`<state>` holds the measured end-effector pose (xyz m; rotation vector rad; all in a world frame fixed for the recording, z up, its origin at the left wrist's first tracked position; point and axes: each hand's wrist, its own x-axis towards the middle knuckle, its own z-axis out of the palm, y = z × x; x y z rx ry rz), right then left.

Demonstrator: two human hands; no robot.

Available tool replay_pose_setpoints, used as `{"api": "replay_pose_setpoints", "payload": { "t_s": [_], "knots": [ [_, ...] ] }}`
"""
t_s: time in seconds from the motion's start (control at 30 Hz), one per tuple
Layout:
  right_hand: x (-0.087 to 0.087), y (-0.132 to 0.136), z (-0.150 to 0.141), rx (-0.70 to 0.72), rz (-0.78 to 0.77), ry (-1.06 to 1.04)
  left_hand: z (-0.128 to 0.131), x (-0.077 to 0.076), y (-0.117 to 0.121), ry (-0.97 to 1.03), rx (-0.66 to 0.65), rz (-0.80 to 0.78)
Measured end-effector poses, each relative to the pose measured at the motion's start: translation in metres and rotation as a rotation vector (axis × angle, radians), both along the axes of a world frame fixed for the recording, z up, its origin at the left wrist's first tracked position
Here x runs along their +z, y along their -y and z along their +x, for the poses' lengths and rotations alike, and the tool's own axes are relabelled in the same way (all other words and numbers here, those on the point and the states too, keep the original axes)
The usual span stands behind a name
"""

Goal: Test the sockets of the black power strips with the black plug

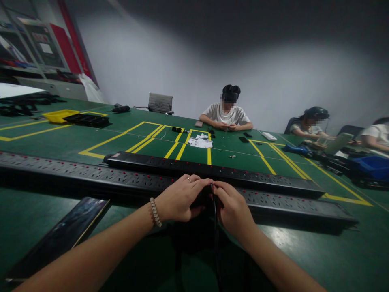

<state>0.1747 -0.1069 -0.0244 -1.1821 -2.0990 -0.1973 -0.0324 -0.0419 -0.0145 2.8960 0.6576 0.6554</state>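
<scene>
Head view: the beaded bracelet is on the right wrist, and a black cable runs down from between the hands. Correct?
Not quite: in the head view, the left hand wears the beaded bracelet at its wrist. The black cable does run down from between that hand and the right hand.

ok so the worktop is showing green with yellow outlined boxes, the long socket strips are sporting red dots on black, and the cable is looking black.
</scene>
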Motion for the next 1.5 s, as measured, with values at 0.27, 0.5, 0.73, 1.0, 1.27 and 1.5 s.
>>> {"api": "replay_pose_setpoints", "payload": {
  "t_s": [0.27, 0.5, 0.73, 1.0, 1.27, 1.5],
  "knots": [
    [-0.001, 0.001, 0.001, 0.003, 0.034, 0.079, 0.001, -0.002, -0.001, 0.003, 0.014, -0.018],
    [0.0, 0.002, 0.001, 0.002, 0.036, 0.086, 0.001, 0.001, -0.001, 0.016, 0.019, -0.044],
    [-0.003, 0.003, -0.001, -0.02, 0.064, 0.091, 0.002, 0.005, 0.001, -0.043, 0.006, 0.003],
    [-0.002, 0.001, 0.002, -0.089, 0.198, -0.06, 0.002, 0.005, 0.002, -0.021, 0.02, 0.002],
    [-0.013, -0.006, 0.005, -0.028, 0.222, -0.188, 0.007, -0.004, 0.005, 0.004, 0.102, 0.049],
    [-0.011, -0.004, 0.006, -0.006, 0.219, -0.195, 0.012, -0.011, -0.001, -0.125, 0.245, 0.126]
  ]
}}
